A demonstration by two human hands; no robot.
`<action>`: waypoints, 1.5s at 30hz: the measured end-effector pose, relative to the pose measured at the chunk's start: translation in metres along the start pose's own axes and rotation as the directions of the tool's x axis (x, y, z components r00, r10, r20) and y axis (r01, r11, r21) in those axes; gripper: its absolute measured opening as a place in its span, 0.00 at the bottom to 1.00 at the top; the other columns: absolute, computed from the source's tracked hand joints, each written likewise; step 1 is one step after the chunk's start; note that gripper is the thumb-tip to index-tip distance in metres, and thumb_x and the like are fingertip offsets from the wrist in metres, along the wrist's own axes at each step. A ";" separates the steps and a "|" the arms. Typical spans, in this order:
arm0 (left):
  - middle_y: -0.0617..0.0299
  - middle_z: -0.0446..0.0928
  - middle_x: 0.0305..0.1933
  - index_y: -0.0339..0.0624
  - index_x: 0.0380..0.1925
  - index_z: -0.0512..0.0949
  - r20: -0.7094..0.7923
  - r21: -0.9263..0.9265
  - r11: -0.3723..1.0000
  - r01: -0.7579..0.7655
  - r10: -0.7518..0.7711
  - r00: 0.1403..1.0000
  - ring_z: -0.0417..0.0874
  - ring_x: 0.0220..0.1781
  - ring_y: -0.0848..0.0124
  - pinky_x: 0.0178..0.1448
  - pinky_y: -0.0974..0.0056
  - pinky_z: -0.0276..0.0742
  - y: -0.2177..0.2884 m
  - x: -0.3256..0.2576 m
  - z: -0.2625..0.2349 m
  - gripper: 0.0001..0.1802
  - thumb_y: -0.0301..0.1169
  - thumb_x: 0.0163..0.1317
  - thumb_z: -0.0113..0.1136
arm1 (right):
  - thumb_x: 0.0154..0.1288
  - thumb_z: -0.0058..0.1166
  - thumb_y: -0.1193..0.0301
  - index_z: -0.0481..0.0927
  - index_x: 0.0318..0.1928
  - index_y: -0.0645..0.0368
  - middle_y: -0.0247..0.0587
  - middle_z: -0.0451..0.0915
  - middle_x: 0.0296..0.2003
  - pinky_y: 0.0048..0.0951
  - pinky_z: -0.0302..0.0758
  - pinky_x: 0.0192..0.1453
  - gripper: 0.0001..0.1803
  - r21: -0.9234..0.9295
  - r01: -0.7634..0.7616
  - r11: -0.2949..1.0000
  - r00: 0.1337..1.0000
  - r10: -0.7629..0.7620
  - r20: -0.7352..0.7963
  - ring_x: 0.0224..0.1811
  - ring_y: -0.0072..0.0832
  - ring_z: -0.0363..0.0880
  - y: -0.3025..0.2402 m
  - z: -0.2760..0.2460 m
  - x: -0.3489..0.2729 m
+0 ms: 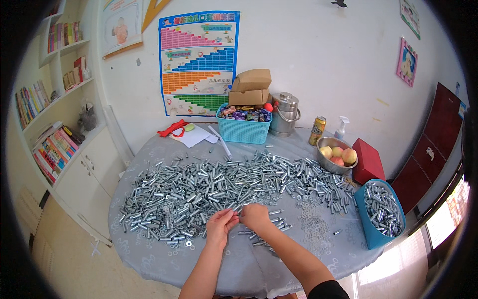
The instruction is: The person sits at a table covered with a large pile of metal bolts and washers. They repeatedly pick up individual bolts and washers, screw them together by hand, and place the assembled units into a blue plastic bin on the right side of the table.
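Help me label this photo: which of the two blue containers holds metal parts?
The blue bin on the right: it is full of metal cylinders, while the blue basket at the back holds small colourful items.

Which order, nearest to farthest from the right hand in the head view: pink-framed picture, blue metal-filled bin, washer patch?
1. Washer patch: right of the right hand
2. Blue metal-filled bin: table's right edge
3. Pink-framed picture: on the right wall

Black right sleeve, bare forearms, bare hands
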State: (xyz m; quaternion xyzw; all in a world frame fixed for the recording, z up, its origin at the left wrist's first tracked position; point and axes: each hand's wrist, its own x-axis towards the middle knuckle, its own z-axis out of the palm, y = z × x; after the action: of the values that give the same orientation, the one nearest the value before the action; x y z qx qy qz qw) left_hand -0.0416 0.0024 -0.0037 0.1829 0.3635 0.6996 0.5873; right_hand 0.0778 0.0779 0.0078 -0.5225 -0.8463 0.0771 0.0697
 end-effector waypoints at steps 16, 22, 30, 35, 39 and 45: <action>0.52 0.78 0.33 0.32 0.34 0.76 0.079 0.043 0.995 0.085 -0.088 0.993 0.81 0.31 0.66 0.38 0.67 0.80 -0.009 -0.002 0.006 0.08 0.24 0.55 0.59 | 0.54 0.57 0.77 0.80 0.38 0.61 0.33 0.78 0.35 0.19 0.70 0.40 0.09 0.901 0.240 0.363 0.948 0.114 -0.298 0.36 0.17 0.73 0.044 -0.019 -0.047; 0.52 0.78 0.32 0.31 0.34 0.76 0.052 0.141 0.987 0.080 -0.088 0.995 0.81 0.29 0.66 0.37 0.67 0.81 -0.009 -0.004 0.008 0.08 0.24 0.55 0.59 | 0.55 0.57 0.77 0.80 0.38 0.62 0.36 0.78 0.34 0.21 0.71 0.40 0.09 0.842 0.321 0.434 0.917 0.081 -0.391 0.35 0.20 0.74 0.039 -0.020 -0.055; 0.53 0.78 0.32 0.31 0.34 0.76 0.141 0.271 0.962 0.003 -0.043 0.989 0.81 0.29 0.69 0.35 0.68 0.80 -0.013 -0.012 0.018 0.07 0.24 0.56 0.57 | 0.63 0.49 0.65 0.78 0.34 0.65 0.39 0.78 0.25 0.23 0.71 0.33 0.14 0.757 -0.115 0.643 0.981 0.194 -0.015 0.28 0.22 0.75 0.052 -0.019 -0.060; 0.52 0.78 0.32 0.30 0.35 0.76 0.075 0.208 0.978 0.021 -0.038 0.996 0.81 0.30 0.67 0.37 0.68 0.81 -0.018 -0.004 0.008 0.07 0.23 0.56 0.57 | 0.65 0.47 0.63 0.79 0.33 0.64 0.39 0.79 0.26 0.22 0.71 0.34 0.16 0.885 0.156 0.439 0.964 0.129 -0.234 0.27 0.21 0.75 0.048 -0.011 -0.060; 0.51 0.78 0.32 0.30 0.35 0.75 0.063 0.178 0.984 0.013 -0.025 0.998 0.81 0.30 0.66 0.37 0.67 0.81 -0.015 -0.004 0.010 0.07 0.23 0.56 0.57 | 0.67 0.42 0.65 0.79 0.33 0.66 0.36 0.77 0.26 0.22 0.70 0.38 0.17 0.875 -0.020 0.484 0.987 0.149 -0.060 0.30 0.20 0.72 0.049 -0.018 -0.064; 0.51 0.78 0.33 0.30 0.34 0.75 0.039 0.195 0.981 0.012 -0.020 0.999 0.81 0.30 0.66 0.37 0.68 0.81 -0.014 -0.006 0.012 0.08 0.23 0.57 0.57 | 0.67 0.43 0.62 0.80 0.38 0.63 0.39 0.79 0.28 0.23 0.72 0.36 0.17 0.911 0.045 0.411 0.987 0.120 -0.103 0.29 0.22 0.75 0.044 -0.025 -0.065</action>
State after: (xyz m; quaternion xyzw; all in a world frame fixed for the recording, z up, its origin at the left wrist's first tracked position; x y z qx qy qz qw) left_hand -0.0221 0.0004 -0.0052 0.2508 0.4198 0.6520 0.5795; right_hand 0.1504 0.0403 0.0210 -0.4241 -0.6491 0.4852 0.4042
